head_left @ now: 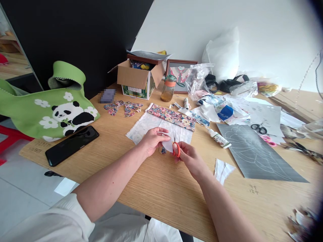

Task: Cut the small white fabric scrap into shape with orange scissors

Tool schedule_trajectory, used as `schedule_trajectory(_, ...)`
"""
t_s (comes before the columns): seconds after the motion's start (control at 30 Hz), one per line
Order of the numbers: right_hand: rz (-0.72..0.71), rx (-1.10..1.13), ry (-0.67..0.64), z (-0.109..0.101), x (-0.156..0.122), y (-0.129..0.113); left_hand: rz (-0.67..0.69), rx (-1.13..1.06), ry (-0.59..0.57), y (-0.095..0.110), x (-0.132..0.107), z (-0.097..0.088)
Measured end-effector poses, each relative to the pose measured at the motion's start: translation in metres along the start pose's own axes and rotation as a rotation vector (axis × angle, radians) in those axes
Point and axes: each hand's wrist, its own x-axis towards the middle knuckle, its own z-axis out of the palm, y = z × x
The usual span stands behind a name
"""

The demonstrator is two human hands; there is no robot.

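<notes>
My left hand (pixel 155 140) pinches a small white piece of fabric (pixel 167 145) above the table. In my right hand (pixel 189 155) is a pair of orange-handled scissors (pixel 176 148), its blades parted and pointing away from me beside the white piece. Behind both hands lies a floral cloth (pixel 171 116), folded so that its pale underside (pixel 141 127) shows toward me. A small dark patterned scrap (pixel 164 151) is partly visible below my left fingers. Several cut floral pieces (pixel 123 108) rest farther back on the left.
On the left are a green panda bag (pixel 45 111) and a black phone (pixel 72 145). A cardboard box (pixel 137 79) and a jar (pixel 168 88) stand at the back. To the right lie a glue bottle (pixel 219 138), a grey patterned sheet (pixel 257 151), black-handled scissors (pixel 258 128) and a white scrap (pixel 223 169).
</notes>
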Motion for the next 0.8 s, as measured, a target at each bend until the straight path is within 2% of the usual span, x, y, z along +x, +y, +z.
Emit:
schedule_trajectory(0.2, -0.011, -0.082, -0.076, 0.0, -0.0019, -0.0026, -0.002, 0.0, -0.019, 0.0005, -0.001, 0.0012)
schedule_trajectory(0.8, -0.01, -0.131, -0.06, -0.0037, -0.0005, 0.0039, 0.003, 0.017, -0.028, -0.0006, -0.0004, -0.0013)
